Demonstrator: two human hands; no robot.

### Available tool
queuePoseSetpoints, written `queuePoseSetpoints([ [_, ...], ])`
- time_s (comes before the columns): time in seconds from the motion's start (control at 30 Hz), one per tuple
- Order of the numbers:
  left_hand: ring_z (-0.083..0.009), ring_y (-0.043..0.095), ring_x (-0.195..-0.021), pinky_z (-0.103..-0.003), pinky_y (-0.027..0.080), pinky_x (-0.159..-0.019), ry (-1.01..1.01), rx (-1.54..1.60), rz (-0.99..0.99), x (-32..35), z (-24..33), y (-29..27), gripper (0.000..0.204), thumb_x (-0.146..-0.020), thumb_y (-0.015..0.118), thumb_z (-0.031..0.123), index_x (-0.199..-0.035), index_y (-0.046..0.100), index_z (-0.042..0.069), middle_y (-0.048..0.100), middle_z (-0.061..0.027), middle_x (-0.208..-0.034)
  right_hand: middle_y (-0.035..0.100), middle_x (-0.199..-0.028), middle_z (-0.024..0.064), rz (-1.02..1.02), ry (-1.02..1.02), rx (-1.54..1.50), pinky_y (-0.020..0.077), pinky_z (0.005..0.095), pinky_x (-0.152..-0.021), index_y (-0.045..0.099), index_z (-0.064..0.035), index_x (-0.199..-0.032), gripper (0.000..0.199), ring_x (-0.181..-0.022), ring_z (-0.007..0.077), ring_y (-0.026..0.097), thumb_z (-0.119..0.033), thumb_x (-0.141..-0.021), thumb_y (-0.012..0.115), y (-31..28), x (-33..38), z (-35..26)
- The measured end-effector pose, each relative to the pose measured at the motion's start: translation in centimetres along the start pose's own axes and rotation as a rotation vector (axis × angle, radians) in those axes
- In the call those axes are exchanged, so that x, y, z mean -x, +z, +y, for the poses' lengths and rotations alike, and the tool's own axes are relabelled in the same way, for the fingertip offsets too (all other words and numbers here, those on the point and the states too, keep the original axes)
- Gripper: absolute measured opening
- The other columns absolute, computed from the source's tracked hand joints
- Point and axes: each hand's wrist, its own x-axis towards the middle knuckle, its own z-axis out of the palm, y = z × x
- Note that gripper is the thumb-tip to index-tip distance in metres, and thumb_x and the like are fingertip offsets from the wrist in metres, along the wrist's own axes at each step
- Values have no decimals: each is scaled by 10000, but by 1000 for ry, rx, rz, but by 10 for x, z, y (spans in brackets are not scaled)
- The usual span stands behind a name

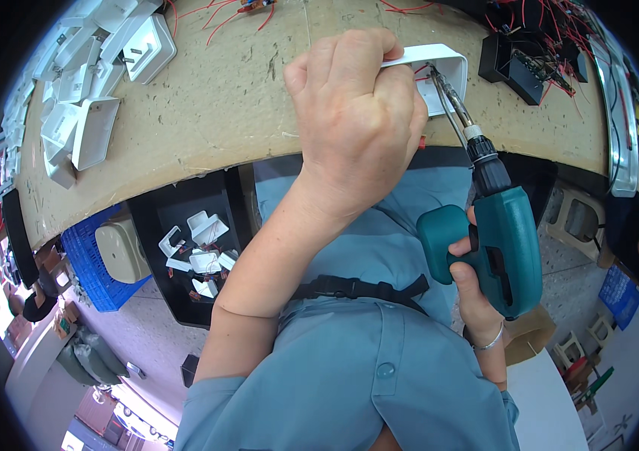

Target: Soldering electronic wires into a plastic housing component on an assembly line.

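Observation:
My left hand [361, 113] is closed around a white plastic housing [451, 68] at the front of the bench, its open side facing right. Red wire shows inside the housing, mostly hidden by my fingers. My right hand [477, 297] grips a green soldering gun [513, 240] by its handle. The gun's thin metal tip and the slim tube beside it reach into the housing's opening. Whether the tip touches a joint in there, I cannot tell. A small red bit [422, 141] pokes out below my left hand.
Several white housings [98, 131] are piled at the bench's left. Black boxes [511, 71] with red wires and circuit boards stand at the right, beside a metal-edged strip [620, 143]. Under the bench edge, a black bin [158, 263] holds white parts, near a blue crate [94, 259].

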Motion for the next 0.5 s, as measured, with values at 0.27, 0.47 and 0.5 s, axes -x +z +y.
queuePoseSetpoints([
  [0.27, -210, 494, -844, -360, 312, -757, -6, 14, -11, -1, 0, -2, 105, -596, 658, 67, -670, 587, 44, 547, -34, -935, 656, -875, 48, -60, -62, 122, 480, 249, -717, 540, 1, -1079, 418, -785, 135, 621, -183, -780, 768, -4, -3, 0],
  [0.47, -210, 494, -844, -360, 313, -757, -4, 6, -6, 0, 0, 0, 107, -595, 660, 68, -671, 589, 43, 547, -33, -928, 654, -869, 44, -31, -33, 75, 478, 245, -709, 549, -6, -1071, 406, -771, 132, 616, -181, -778, 769, -2, -2, -2],
  [0.5, -210, 494, -844, -360, 313, -756, -1, 5, -1, 0, -1, 0, 107, -594, 660, 67, -671, 589, 43, 548, -33, -927, 654, -869, 44, -32, -33, 74, 478, 245, -709, 549, -6, -1071, 406, -771, 132, 616, -181, -778, 769, -2, -1, -3],
])
